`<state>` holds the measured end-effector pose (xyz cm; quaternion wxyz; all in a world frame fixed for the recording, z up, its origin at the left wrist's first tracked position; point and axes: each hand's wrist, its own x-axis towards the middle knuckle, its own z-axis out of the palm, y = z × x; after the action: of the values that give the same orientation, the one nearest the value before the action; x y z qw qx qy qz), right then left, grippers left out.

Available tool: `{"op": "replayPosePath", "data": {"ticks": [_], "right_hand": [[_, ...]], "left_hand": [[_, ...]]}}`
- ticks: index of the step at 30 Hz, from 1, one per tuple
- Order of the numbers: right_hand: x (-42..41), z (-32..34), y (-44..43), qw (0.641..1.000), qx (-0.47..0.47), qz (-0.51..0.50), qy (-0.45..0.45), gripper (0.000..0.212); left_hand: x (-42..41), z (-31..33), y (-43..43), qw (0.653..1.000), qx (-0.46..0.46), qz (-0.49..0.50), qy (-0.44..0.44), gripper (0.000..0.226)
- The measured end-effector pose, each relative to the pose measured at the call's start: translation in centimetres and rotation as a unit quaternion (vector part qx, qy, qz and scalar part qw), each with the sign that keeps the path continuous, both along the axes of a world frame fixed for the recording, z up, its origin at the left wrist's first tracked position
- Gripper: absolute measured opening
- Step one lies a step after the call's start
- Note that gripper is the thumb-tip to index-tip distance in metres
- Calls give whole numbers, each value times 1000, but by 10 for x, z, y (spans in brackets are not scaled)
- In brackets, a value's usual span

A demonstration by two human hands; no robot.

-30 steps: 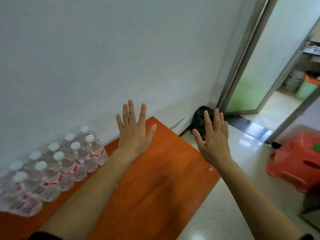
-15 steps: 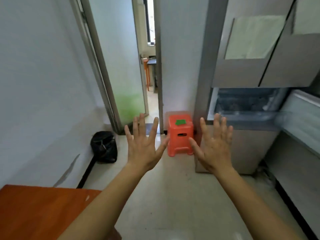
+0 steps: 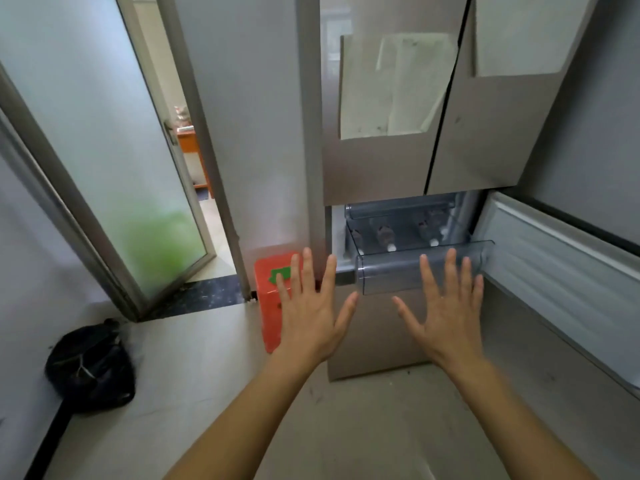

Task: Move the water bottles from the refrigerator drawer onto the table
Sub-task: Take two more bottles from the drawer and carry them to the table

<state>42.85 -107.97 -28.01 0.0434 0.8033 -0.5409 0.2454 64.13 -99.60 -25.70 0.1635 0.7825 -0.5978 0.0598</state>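
A clear plastic refrigerator drawer (image 3: 422,273) stands pulled out below the two upper fridge doors. Several water bottles (image 3: 384,237) lie inside it, white caps toward me. My left hand (image 3: 310,313) is held out flat with fingers spread, empty, in front of the fridge's left edge. My right hand (image 3: 445,311) is spread the same way, empty, just below and in front of the drawer's front wall. Neither hand touches anything. The table is out of view.
The lower fridge door (image 3: 561,268) hangs open on the right. A red plastic stool (image 3: 272,292) stands beside the fridge on the left. A black bag (image 3: 91,367) lies on the floor by the wall. A frosted glass door (image 3: 114,161) stands ajar at left.
My view has swung from the orange table with its bottles to the fridge and come closer. Both hands stay spread and empty.
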Motion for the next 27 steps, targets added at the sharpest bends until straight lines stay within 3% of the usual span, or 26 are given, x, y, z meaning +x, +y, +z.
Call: {"op": "replayPosePath", "data": {"ticks": [5,11,19,27], "right_hand": [[-35,19,-78,998,-3,-44,-36,87],[-92,5,-163,997,21,-64,-48,87],[-156,-39,-298,985,163,-29,43,97],[-161,-53,-394,973,210,53,82,91]], "left_hand": [[-31,24,-114,997,-20,-67,-24,73],[-77,6,-215,993,38,-108,-20,73],[-116,-58,-321,987,160,-24,27,79],[-127,-83,-383,969,234,47,58,78]]}}
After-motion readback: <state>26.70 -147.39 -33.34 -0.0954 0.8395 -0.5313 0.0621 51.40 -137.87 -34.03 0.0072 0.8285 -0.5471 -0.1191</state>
